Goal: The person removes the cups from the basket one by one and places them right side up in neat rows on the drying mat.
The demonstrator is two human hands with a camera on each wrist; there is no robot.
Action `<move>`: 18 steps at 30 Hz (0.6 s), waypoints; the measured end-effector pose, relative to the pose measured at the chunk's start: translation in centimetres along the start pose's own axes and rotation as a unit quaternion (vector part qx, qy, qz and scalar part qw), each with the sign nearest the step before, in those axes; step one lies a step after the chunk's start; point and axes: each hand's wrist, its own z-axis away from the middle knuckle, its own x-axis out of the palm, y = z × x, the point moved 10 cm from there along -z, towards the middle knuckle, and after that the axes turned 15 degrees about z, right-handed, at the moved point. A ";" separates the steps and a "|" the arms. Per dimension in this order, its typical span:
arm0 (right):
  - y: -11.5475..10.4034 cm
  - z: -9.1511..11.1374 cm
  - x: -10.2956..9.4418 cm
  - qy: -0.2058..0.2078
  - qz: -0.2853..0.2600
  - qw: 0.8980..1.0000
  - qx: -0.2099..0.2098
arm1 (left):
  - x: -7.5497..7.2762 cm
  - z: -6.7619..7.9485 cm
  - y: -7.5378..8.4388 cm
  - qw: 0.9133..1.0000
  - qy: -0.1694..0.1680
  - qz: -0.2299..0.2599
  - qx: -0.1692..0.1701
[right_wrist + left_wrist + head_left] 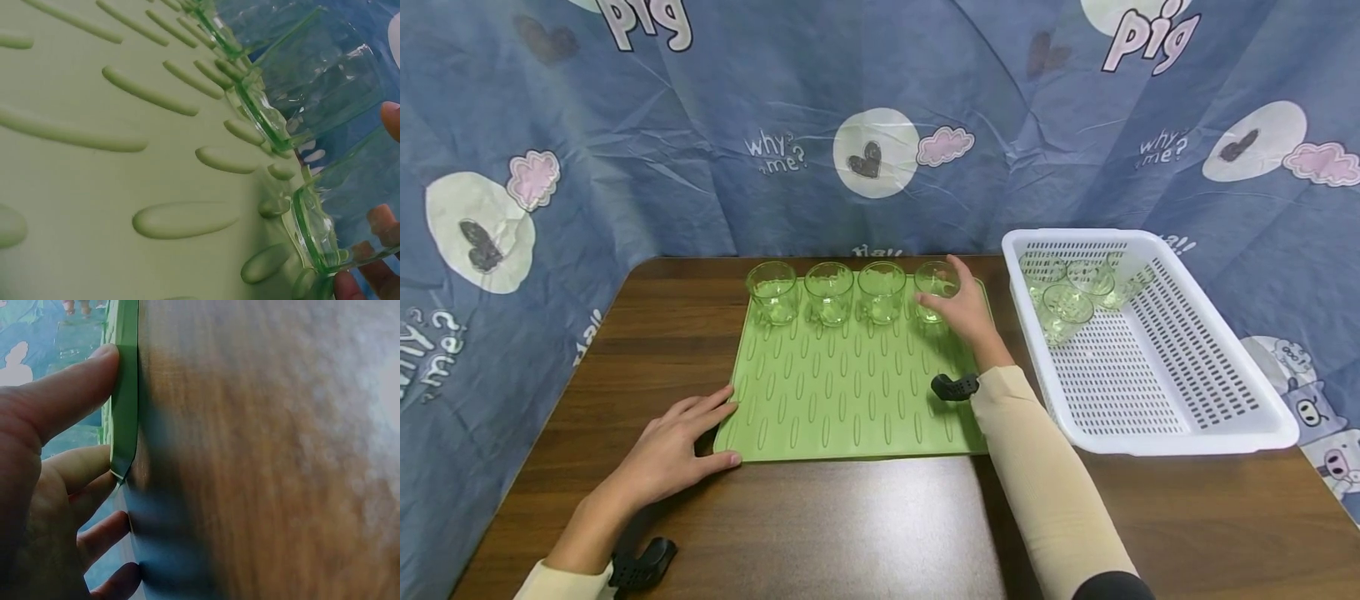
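On my head feed I record a printed blue curtain [700, 208] behind a brown table [865, 533]. A white perforated basket [1150, 444] stands at the right of the table, and left of it lies a green mat [842, 392] with raised ribs. The left hand [666, 446] rests at the mat's near left corner, fingers extended, thumb touching the edge; I find nothing gripped there. The right hand [966, 315] is over the mat's far right corner, thumb and fingers curved around the end glass [344, 197], gripping its sides. That glass is upright on the mat, last in a row of four along the far edge; the other three glasses [830, 296] stand apart from one another. I count at least three loose glasses [1066, 315] bunched in the basket's far corner nearest the mat. I assess each glass as light, rigid and fragile, with smooth walls apt to slip; whether they are wet I cannot tell. I recommend holding the body below the rim, thumb opposing fingers, with modest pressure. The ribs may rock a base set down carelessly.
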 end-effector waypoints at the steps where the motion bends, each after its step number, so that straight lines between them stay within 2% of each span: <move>1: -0.1 0.0 0.0 0.000 0.000 1.000 0.000 | 0.0 0.0 0.0 1.000 0.000 0.000 0.001; 9: -0.2 0.2 -0.4 0.018 0.004 1.000 0.013 | -0.3 -0.1 0.1 1.000 0.000 -0.002 0.001; 12: -0.2 0.6 -1.2 0.056 0.016 0.998 0.020 | -0.2 -0.2 0.1 1.000 -0.002 -0.004 0.005; 14: -0.7 1.2 -2.1 0.097 0.025 0.995 0.015 | -0.1 -0.3 0.1 1.000 -0.003 -0.006 0.008; 18: -3.3 2.6 -4.0 0.175 0.056 0.983 -0.007 | 0.0 -0.1 0.0 1.000 -0.001 -0.007 0.009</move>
